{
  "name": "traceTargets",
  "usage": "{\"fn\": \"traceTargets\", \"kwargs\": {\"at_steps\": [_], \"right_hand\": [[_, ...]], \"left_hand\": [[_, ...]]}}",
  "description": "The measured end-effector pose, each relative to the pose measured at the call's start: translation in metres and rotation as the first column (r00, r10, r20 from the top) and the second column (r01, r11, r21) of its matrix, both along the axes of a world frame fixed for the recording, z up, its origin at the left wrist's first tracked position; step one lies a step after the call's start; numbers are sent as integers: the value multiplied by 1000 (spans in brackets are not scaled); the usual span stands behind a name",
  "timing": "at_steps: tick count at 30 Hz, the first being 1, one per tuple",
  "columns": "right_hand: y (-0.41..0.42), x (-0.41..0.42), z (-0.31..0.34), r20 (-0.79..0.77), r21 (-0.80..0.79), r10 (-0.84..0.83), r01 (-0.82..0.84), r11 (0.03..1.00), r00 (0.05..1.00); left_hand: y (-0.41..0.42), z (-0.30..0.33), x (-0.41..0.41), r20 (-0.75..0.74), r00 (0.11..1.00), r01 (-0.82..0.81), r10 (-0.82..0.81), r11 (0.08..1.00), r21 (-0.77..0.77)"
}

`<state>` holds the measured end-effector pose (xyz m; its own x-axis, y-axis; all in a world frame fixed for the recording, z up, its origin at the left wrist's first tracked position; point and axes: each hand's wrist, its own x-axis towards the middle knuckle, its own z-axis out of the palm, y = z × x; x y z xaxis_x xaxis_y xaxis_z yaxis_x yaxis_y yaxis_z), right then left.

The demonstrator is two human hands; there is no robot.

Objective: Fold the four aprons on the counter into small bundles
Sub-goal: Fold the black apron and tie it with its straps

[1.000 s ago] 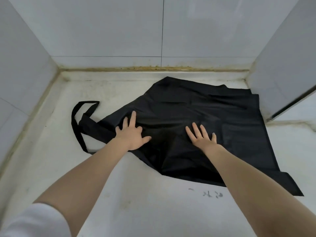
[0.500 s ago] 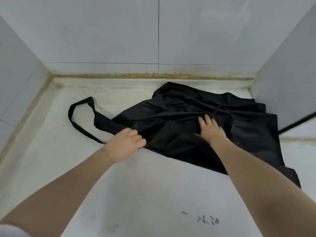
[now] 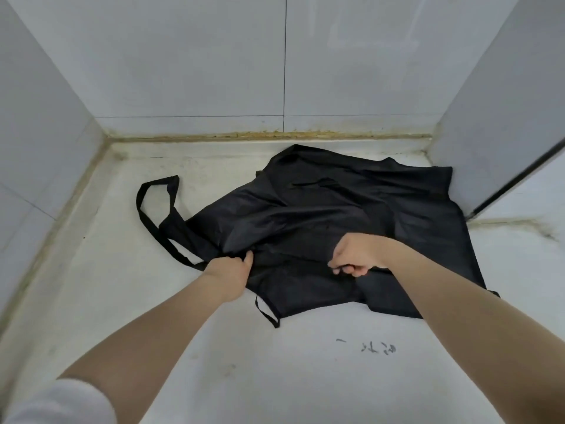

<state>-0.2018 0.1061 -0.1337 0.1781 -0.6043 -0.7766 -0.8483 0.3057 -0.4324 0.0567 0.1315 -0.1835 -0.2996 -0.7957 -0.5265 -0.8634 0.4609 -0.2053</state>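
A black apron (image 3: 351,209) lies spread and rumpled on the white counter (image 3: 214,362), reaching toward the back right corner. Its neck loop (image 3: 153,209) trails off to the left, and a thin tie strap (image 3: 266,313) hangs out at the near edge. My left hand (image 3: 229,272) grips the apron's near left edge, fingers tucked into the cloth. My right hand (image 3: 354,260) is curled into a fist, holding a bunch of fabric near the apron's middle. I cannot tell whether more aprons lie underneath.
Grey tiled walls (image 3: 284,56) close the counter in at the left, back and right. A yellowed sealant line (image 3: 260,136) runs along the back. Dark scribbled marks (image 3: 379,347) sit on the near counter.
Both hands went from lying flat on the apron to gripping it. My right hand drew back from the far middle toward me, bunching the cloth. The near edge shifted toward me, showing a tie strap.
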Motion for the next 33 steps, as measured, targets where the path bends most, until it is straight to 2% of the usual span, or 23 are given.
{"fn": "traceTargets", "kwargs": {"at_steps": [2,4,5,6,7,8,9,10,11,12,13,14,15,18,22,24,27,29,30,31,33], "right_hand": [[20,10,11,-20,234,171,-162,959,985],[30,19,12,-45,298,282,-256,919,958],[31,23,10,-56,219,274,-256,941,960],[30,28,5,-86,47,240,-237,970,967],[27,32,0,-130,-195,178,-201,960,975],[23,36,-4,-174,-426,109,-174,888,979],[21,42,-6,-197,-580,55,-161,799,979],[19,49,-9,-179,-655,50,-157,739,983],[18,57,-11,-162,-661,112,-192,726,980],[18,65,-14,-168,-616,209,-268,741,963],[20,73,-19,-184,-550,303,-354,757,935],[23,82,-24,-201,-483,368,-419,769,908],[26,90,-29,-217,-421,401,-457,784,890],[28,106,-45,-354,-287,382,-488,824,854],[19,112,-53,-471,-251,289,-441,862,833],[14,115,-55,-488,-280,253,-424,861,835],[2,112,-53,-453,-354,199,-380,855,869],[-7,103,-51,-449,-423,176,-382,822,876],[-9,98,-50,-451,-446,178,-394,803,874],[-13,93,-49,-444,-453,191,-404,795,875],[-17,85,-47,-420,-415,232,-413,811,877]], "left_hand": [[3,6,5,-69,997,25,-17,993,116],[2,17,8,-192,979,-7,72,948,320],[2,23,10,-252,956,-30,151,904,426],[3,29,11,-296,925,-52,238,850,524],[4,32,12,-326,885,-76,332,794,603],[5,33,12,-365,837,-93,408,763,640],[7,33,13,-424,792,-107,439,784,612],[9,35,13,-499,759,-126,417,847,516],[8,35,15,-556,760,-153,335,925,349],[5,35,16,-551,808,-159,209,978,137],[2,33,17,-469,879,-125,83,990,-59],[-1,32,18,-347,938,-59,-10,981,-187],[-4,30,22,-235,971,-4,-51,973,-230],[-4,23,31,-58,997,49,-59,986,-159],[1,18,40,-4,982,184,-188,969,-162],[-2,14,51,-99,941,286,-324,916,-280],[-12,7,72,-176,869,304,-462,780,-548],[-19,9,85,-167,833,367,-527,753,-546],[-21,9,87,-175,831,394,-528,781,-485],[-22,6,90,-246,838,376,-487,842,-388],[-19,4,95,-381,889,252,-252,966,-51]]}}
